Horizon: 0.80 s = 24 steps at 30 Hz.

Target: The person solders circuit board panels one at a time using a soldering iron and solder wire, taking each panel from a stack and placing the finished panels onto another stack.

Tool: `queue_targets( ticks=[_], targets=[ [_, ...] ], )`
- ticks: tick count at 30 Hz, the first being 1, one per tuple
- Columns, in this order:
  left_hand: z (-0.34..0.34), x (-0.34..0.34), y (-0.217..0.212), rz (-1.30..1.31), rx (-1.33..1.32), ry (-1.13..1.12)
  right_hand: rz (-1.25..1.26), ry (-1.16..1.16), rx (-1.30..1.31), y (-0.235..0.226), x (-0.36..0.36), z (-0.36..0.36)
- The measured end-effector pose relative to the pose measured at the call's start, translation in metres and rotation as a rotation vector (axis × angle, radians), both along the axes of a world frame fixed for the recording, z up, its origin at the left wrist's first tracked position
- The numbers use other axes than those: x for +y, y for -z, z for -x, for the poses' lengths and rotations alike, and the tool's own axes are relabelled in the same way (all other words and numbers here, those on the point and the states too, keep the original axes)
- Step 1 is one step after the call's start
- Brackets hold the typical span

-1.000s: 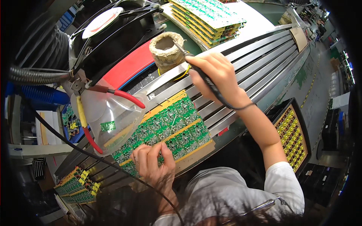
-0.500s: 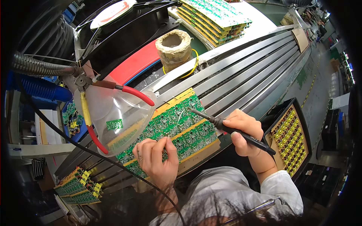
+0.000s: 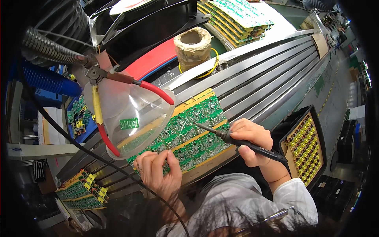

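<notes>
My right hand [image 3: 256, 139] is closed around a black soldering iron [image 3: 222, 134], whose tip points left over a green circuit board panel [image 3: 209, 112]. The panel has yellowish edge strips and lies on slatted metal rails. At the panel's near edge, my left hand [image 3: 160, 172] is closed in a pinch. A thin silvery solder wire [image 3: 182, 128] seems to run from its fingertips toward the iron's tip; the tip and wire look slightly apart. The clear funnel-shaped hood [image 3: 148, 108] covers the panel's left end. Whether the tip touches the board I cannot tell.
Red-handled cutters [image 3: 158, 92] hang by the hood on a flexible metal hose [image 3: 55, 46]. A black cable [image 3: 98, 158] crosses left. Beyond stand a tan round pot [image 3: 193, 51], a black fan [image 3: 150, 29] and stacked boards [image 3: 241, 19]. A black tray of yellow parts [image 3: 304, 152] sits right.
The view has shifted, so the hood, pot and panel sit farther right in the picture. Both hands keep their grips, and the iron's tip is slightly lower and left over the panel.
</notes>
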<state>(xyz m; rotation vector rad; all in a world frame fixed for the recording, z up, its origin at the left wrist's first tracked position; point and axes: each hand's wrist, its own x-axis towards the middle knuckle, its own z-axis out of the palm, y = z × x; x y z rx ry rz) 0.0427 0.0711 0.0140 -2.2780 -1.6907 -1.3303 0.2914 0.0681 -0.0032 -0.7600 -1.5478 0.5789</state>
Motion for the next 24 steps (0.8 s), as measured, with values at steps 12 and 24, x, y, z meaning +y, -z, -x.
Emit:
queue_targets(
  ticks=[12, 24],
  targets=[
    [0.027, -0.011, -0.001, 0.006, 0.033, 0.01, 0.048, -0.012, -0.083, -0.007, -0.01, 0.012],
    [0.026, -0.013, 0.002, 0.1, -0.047, 0.019, -0.004, 0.074, 0.048, 0.019, -0.002, 0.023]
  ],
)
